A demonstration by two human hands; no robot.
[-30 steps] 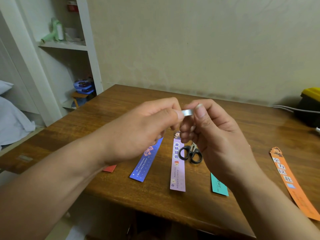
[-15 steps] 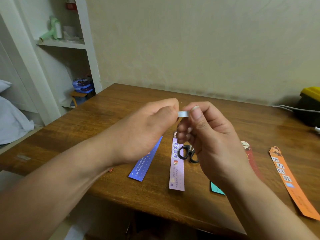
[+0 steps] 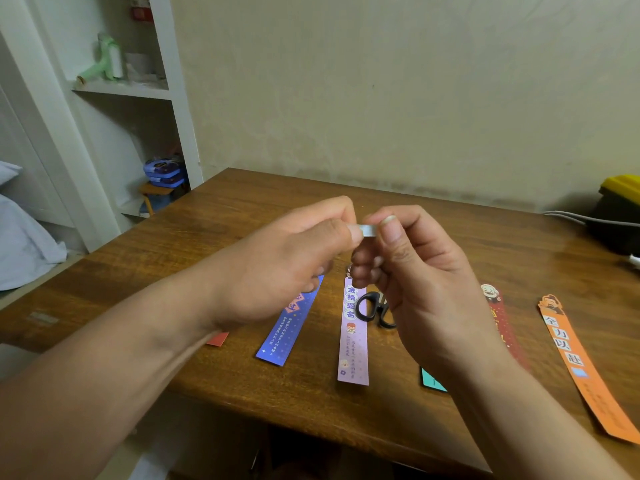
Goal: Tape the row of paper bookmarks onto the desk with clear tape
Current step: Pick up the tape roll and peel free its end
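Both hands are up over the desk (image 3: 242, 216) — the left hand (image 3: 287, 268) and the right hand (image 3: 426, 289) each pinch one end of a short piece of clear tape (image 3: 367, 231) between thumb and forefinger, the other fingers curled in loosely. Held stretched in the air like that, the tape can't fold onto itself, which looks like the point.

Below them the row lies flat near the front edge: a red bookmark (image 3: 218, 338) mostly hidden by the left wrist, a blue bookmark (image 3: 291, 327), a lilac bookmark (image 3: 353, 341), a teal bookmark (image 3: 431, 381) peeking from behind the right wrist, a dark red bookmark (image 3: 502, 323) and an orange bookmark (image 3: 581, 368) — whether any is taped I can't tell. Black scissors (image 3: 370, 308) sit just beside the lilac one, handy for cutting.
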